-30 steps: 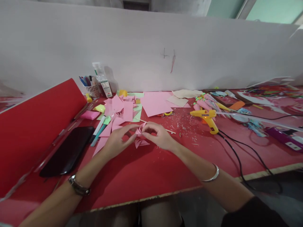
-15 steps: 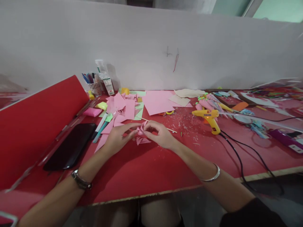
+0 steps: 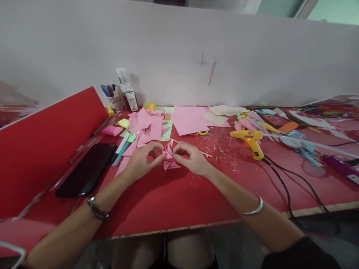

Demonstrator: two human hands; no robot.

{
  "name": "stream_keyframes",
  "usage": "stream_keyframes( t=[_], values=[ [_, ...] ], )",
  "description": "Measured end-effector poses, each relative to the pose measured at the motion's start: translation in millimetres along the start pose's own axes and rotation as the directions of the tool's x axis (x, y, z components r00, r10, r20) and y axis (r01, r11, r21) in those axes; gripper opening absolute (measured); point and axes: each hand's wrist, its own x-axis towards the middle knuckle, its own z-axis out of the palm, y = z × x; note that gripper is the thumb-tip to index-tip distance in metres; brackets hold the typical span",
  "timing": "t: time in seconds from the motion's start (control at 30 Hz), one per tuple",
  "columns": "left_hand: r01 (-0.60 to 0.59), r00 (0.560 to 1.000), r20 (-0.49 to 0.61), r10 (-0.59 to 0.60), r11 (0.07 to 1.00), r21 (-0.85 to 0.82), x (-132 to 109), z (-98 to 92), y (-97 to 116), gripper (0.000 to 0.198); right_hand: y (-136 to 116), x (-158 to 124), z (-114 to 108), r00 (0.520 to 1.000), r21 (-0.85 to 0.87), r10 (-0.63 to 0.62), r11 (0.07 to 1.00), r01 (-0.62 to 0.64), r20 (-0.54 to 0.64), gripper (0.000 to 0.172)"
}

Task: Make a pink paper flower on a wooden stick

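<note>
Between my two hands is a small folded pink paper piece (image 3: 168, 150), its pleats standing up. My left hand (image 3: 143, 158) pinches its left side with thumb and forefinger. The fingertips of my right hand (image 3: 193, 157) close on its right side. Just below it, a second folded pink paper piece (image 3: 171, 165) shows on the red tabletop; whether the two are joined I cannot tell. A thin wooden stick (image 3: 206, 154) lies behind my right hand, partly hidden by it.
Pink paper scraps (image 3: 144, 119) and a large pink sheet (image 3: 187, 121) lie behind my hands. A yellow glue gun (image 3: 251, 142) with a black cord rests to the right. On the left are a phone (image 3: 86, 170), markers (image 3: 122, 151), a pen cup (image 3: 114, 102) and a bottle (image 3: 129, 95).
My fingers have drawn back a little, so more of the folded pink paper shows between them. The whole view has shifted slightly.
</note>
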Motion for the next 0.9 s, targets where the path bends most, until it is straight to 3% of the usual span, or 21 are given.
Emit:
stream_keyframes(
  t=[0.17,0.67,0.9],
  values=[
    [-0.052,0.999,-0.011,0.053,0.997,0.058,0.1,-0.3,-0.3,0.007,-0.5,0.0,-0.5,1.000,-0.015,0.003,1.000,-0.003,0.002,0.003],
    [0.079,0.994,-0.068,-0.090,0.986,-0.145,3.9,-3.3,-1.6,0.023,-1.4,0.8,-1.4,1.000,-0.023,-0.027,0.999,0.027,-0.008,0.006],
    [0.074,0.997,0.036,-0.066,0.952,-0.297,3.4,-2.7,0.0,0.027,-4.4,0.7,-1.9,0.998,-0.092,-0.069,0.993,0.069,0.007,0.006]
  ],
)
